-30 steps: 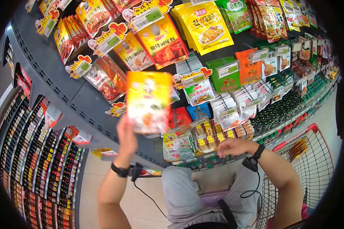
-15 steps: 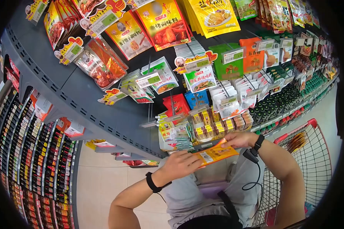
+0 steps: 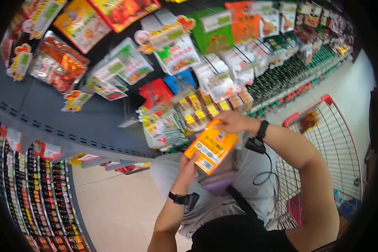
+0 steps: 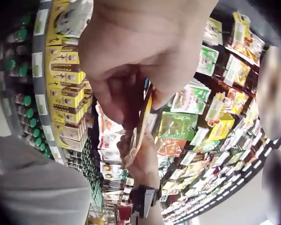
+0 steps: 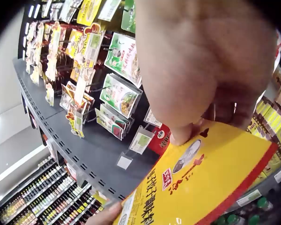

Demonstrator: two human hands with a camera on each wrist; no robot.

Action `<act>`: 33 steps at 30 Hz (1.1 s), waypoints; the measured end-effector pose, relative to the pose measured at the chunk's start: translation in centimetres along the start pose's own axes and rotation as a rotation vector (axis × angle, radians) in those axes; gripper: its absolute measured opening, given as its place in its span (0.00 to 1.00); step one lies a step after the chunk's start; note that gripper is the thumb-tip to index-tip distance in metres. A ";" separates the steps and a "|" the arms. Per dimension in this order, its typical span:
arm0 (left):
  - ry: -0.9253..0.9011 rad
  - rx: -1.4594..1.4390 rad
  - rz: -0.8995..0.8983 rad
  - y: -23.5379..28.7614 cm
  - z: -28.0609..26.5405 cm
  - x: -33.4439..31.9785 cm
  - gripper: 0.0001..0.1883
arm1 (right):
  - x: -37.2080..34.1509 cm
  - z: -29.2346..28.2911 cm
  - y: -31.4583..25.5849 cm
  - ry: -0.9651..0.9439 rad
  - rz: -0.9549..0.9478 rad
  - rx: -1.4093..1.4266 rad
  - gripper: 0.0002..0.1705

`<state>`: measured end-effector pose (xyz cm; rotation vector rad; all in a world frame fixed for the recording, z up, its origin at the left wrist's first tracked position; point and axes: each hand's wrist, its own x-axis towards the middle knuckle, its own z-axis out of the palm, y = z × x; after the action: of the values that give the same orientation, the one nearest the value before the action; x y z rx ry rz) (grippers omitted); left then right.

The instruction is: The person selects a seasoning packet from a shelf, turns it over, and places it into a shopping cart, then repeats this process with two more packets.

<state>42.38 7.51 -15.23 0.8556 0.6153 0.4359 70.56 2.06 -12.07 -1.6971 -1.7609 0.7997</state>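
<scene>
A flat yellow seasoning packet (image 3: 213, 147) with red-orange edges is held slanted over the person's lap. Its printed side with a white label and barcode faces up in the head view. My left hand (image 3: 188, 169) pinches its lower left edge, thumb on top. At the opposite, upper edge, my right hand (image 3: 233, 122) grips it between thumb and fingers. The left wrist view shows the packet (image 4: 143, 124) nearly edge-on below the left hand (image 4: 140, 47). In the right wrist view the right thumb presses on the yellow face near a top corner.
A curved dark shelf (image 3: 25, 101) with hanging seasoning packets and price tags stands in front. Yellow boxes (image 3: 189, 110) sit in a low bin just beyond the hands. A wire shopping cart (image 3: 340, 143) with a red rim is at the right. Bottles fill shelves at the left.
The left hand first held the packet up by the shelf; then both hands held it low. Now it is turned more toward the head camera, and the head view has shifted.
</scene>
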 end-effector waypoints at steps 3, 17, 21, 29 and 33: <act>-0.020 0.042 0.011 -2.0 -0.8 0.8 0.18 | 0.1 0.2 0.4 0.073 -0.107 0.132 0.18; -0.021 -0.318 -0.018 -7.0 -1.3 2.1 0.16 | 0.4 -0.1 1.7 -0.081 0.055 0.192 0.09; -0.196 -0.279 -0.096 -9.1 -2.4 2.8 0.16 | 0.0 -0.3 1.2 -0.033 0.070 0.141 0.09; -0.050 -0.090 -0.081 -9.1 -0.8 3.0 0.17 | 0.1 -0.6 2.9 -0.132 0.068 -0.038 0.13; 0.022 -0.009 0.025 -8.8 0.0 2.8 0.15 | -0.1 -1.6 1.3 -0.254 0.109 0.055 0.18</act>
<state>45.42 3.93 -23.18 0.8515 0.6233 0.4714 72.67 2.00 -11.95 -1.7290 -1.8024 1.1449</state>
